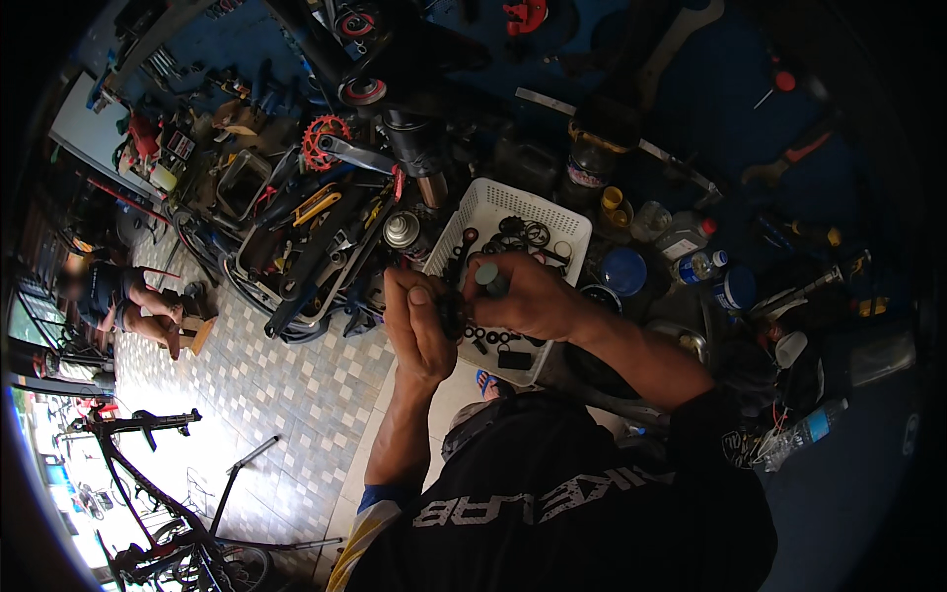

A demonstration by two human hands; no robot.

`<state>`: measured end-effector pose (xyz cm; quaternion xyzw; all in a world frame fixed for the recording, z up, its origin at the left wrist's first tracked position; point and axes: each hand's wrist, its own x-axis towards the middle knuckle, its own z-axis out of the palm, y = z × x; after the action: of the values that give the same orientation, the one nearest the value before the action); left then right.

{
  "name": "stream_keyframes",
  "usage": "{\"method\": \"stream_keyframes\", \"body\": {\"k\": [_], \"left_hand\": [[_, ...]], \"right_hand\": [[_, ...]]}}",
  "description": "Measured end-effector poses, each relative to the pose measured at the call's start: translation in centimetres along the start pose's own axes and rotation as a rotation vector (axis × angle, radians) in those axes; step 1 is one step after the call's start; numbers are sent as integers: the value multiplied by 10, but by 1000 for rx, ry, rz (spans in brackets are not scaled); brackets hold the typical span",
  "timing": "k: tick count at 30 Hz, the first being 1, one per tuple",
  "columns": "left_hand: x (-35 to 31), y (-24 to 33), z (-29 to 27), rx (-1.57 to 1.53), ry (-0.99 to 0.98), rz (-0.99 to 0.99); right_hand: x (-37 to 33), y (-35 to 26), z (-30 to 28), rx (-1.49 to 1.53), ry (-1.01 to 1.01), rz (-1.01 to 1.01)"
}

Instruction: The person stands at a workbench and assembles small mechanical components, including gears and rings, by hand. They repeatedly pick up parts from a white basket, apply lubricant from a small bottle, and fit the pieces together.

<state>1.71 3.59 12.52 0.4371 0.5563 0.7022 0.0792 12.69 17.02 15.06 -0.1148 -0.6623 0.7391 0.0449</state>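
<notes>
Left hand [419,326]: clamped on a dark part [453,315], close to the right one.
Right hand [538,299]: wrapped around a grey cylinder [490,277], contact with the part unclear.
Tray [541,206]: white, below both hands.
Can [401,231]: just beyond the left hand.

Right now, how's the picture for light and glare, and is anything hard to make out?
Head view: glare bleaches the tiled floor at lower left; the bicycle there is nearly a silhouette; the fisheye's rim falls to black; the dark piece between the left hand and right hand is too shadowed to identify.
</notes>
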Motion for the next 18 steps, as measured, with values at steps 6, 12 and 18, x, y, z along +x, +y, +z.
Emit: {"method": "stream_keyframes", "body": {"k": [6, 12, 18], "left_hand": [[-7, -1, 3, -38, 22, -88], [-2, -16, 1, -83, 101, -164], [-1, -53, -21, 172, -118, -148]], "right_hand": [[0, 9, 5, -80, 60, -11], [2, 5, 3, -239, 51, -180], [0, -20, -10, -613, 60, -353]]}}
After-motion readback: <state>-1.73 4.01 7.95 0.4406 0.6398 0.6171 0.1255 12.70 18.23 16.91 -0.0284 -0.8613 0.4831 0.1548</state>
